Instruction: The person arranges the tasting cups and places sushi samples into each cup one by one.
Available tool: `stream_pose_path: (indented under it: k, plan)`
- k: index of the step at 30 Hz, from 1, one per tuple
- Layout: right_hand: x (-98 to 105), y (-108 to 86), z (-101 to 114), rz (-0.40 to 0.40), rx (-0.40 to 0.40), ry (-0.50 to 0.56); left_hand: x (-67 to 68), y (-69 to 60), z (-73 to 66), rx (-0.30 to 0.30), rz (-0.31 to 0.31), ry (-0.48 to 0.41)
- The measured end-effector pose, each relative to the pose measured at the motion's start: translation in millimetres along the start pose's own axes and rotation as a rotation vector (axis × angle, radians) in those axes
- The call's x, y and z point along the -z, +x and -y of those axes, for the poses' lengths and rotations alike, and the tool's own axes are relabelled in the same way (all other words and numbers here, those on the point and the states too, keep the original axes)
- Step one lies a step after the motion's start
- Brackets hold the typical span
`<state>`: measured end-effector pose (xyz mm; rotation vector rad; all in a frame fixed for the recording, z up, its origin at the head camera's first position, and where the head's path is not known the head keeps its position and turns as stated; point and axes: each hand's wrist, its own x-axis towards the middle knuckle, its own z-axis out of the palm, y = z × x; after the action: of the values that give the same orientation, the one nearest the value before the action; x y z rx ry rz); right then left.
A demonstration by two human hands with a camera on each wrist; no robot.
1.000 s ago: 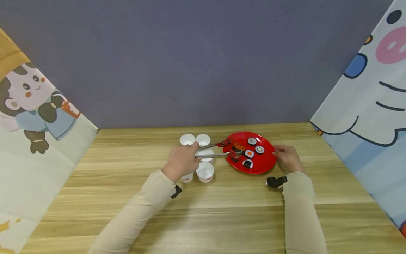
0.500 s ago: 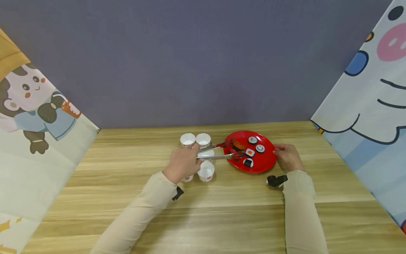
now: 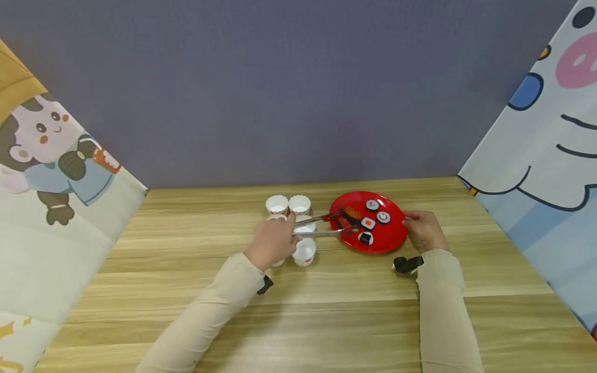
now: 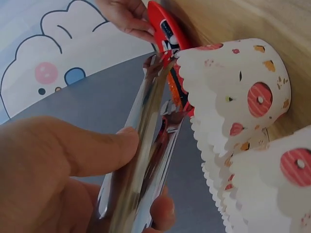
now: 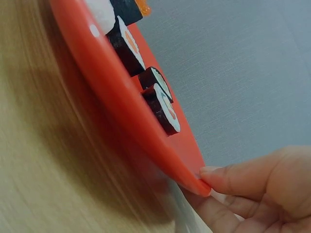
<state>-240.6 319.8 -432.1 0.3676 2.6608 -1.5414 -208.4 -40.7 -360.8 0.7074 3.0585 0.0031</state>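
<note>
At the near side of the head view, I log the left sleeve [image 3: 205, 311] and the right sleeve [image 3: 445, 311] over the wood-grain table [image 3: 326, 321]. Beyond them, the left hand [image 3: 272, 241] has its thumb and fingers clamped on the metal tongs [image 4: 146, 116], whose arms stand apart. Just beside that hand are the paper cups [image 3: 304, 253], in two columns, some partly covered; where I can see inside, only white lining shows, with no sushi piece in evidence. Further on, the tong tips reach over the left part of the red plate [image 3: 392, 238], close to the red-topped piece [image 3: 343, 223] and the orange-topped piece [image 3: 353, 213]; I cannot confirm contact or grip. The right hand [image 3: 425, 230] pinches the plate's right rim, thumb above, fingers below. Also on the plate I count a rice ball [image 3: 366, 238], an orange-centred piece [image 3: 368, 223], a right-hand roll [image 3: 383, 217] and a rear roll [image 3: 372, 205]. My finding: the plate is secured and the tongs appear positioned; lifting a piece is judged outstanding. Behind everything stands the grey wall [image 3: 298, 103].
</note>
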Motion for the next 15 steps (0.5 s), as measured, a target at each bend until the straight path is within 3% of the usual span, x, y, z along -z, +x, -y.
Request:
stream_pose_path:
  k: [7, 15]
  plan:
    - [-0.8, 0.5, -0.7, 0.003, -0.002, 0.012, -3.0, -0.1, -3.8, -0.018, -0.052, 0.03]
    - [-1.1, 1.7, -3.1, -0.009, 0.014, -0.009, -4.4, 3.7, -4.8, -0.009, -0.044, 0.055]
